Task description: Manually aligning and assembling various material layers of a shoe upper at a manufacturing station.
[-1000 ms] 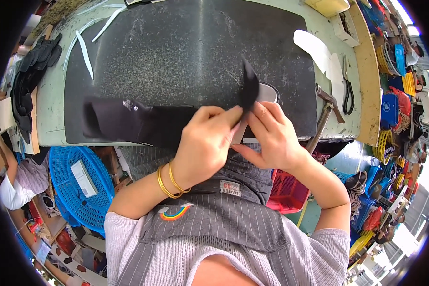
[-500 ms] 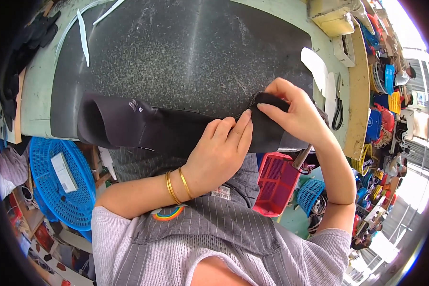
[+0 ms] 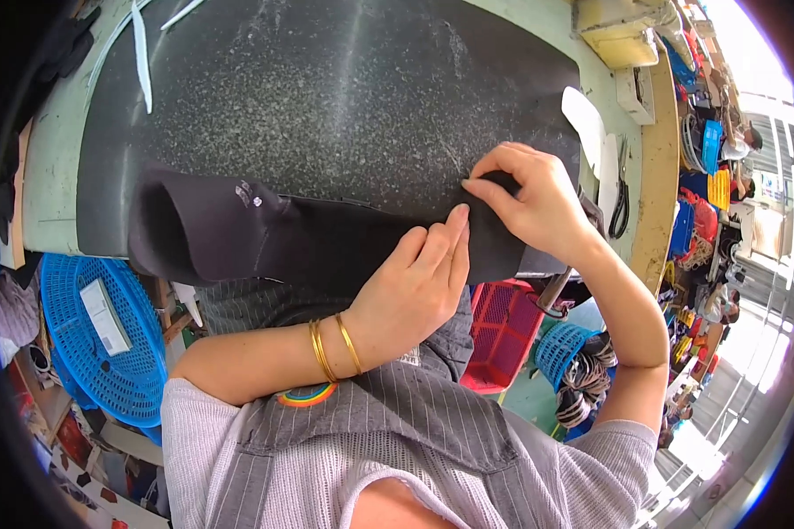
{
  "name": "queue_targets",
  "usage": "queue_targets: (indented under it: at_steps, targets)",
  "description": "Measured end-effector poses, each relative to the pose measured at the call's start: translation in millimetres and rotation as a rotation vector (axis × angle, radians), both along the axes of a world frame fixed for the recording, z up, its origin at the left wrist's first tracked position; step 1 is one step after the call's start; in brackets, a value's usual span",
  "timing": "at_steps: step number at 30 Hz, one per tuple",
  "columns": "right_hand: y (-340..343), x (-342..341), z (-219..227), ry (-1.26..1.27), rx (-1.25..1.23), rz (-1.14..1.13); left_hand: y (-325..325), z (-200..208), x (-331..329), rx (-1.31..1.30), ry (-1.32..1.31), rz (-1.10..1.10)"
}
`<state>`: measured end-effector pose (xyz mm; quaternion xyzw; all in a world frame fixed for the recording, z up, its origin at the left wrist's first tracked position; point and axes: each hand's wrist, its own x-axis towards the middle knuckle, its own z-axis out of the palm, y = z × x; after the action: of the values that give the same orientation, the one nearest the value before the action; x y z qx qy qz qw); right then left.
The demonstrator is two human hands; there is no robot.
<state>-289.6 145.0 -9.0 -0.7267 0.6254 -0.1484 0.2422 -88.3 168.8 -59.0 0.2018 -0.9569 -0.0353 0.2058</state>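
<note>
A black tube-shaped piece of thick, smooth fabric [image 3: 326, 238] lies along the near edge of a dark, speckled work mat [image 3: 318, 132]. Its wide left end gapes, and a small pale print shows near a seam there. My left hand [image 3: 406, 282] rests over its middle, fingers stretched out flat on the cloth; the thumb is hidden. Farther right, my right hand [image 3: 543, 198] is closed, thumb and fingers pinching a folded upper edge of the same fabric. Both hands touch the piece, their fingertips a short gap apart.
Black-handled scissors [image 3: 622, 210] and a white curved sheet [image 3: 582, 128] lie right of the mat. White strips [image 3: 141, 62] sit at far left. Below table level are a blue basket [image 3: 106, 326], a red basket [image 3: 503, 326] and a metal rod [image 3: 556, 289]. People are in the right background.
My right hand's fingertips have shifted slightly left, and the dark fold that stuck up between them shows less. My left hand stays on the fabric. The whole view has shifted a little.
</note>
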Motion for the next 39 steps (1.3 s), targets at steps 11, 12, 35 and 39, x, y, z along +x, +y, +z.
queue_targets:
  at_steps: [11,12,35,39]
  targets:
    - [33,-9,-23,-0.092,-0.124,-0.212,7,5,-9,0.121,-0.171,0.05]
    - [31,-10,-22,-0.089,-0.153,-0.2,8,5,-12,0.122,-0.205,0.07]
    - [39,69,-7,-0.165,-0.423,0.265,-11,12,84,0.087,0.139,-0.001]
    - [37,108,-25,-0.115,-0.408,0.32,2,6,96,0.104,0.285,0.008]
